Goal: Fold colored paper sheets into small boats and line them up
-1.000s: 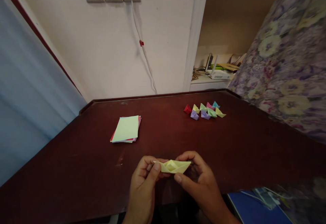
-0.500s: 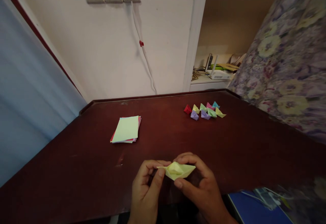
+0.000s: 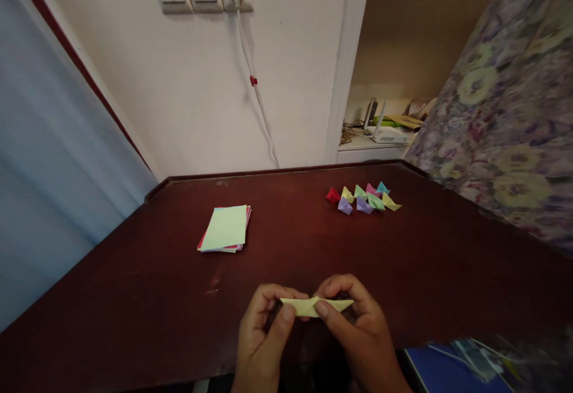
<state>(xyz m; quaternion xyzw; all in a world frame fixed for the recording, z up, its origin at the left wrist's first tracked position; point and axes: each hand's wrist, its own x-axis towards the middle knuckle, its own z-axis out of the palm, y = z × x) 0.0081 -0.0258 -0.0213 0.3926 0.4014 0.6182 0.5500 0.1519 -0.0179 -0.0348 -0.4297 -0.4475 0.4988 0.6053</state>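
A small pale-yellow paper boat (image 3: 306,306) is held level above the front part of the dark red table (image 3: 170,297). My left hand (image 3: 267,324) pinches its left end, thumb on the near side and fingers behind. On its middle and right part presses the thumb of my right hand (image 3: 358,315), whose fingers curl behind the paper. The boat's long near side faces me, and its inside is hidden. Beyond my hands at the left lies a stack of coloured paper sheets (image 3: 225,228), a pale green one on top.
Several folded paper boats (image 3: 364,204) in red, yellow, green, pink, blue and purple stand at the back right. A white router (image 3: 390,135) sits on the shelf behind. Curtains hang on both sides; a blue object (image 3: 452,372) lies low at the right.
The paper boat has been tipped and pressed flatter, so its open inside no longer shows. My right thumb has moved up onto its side. The view has shifted slightly.
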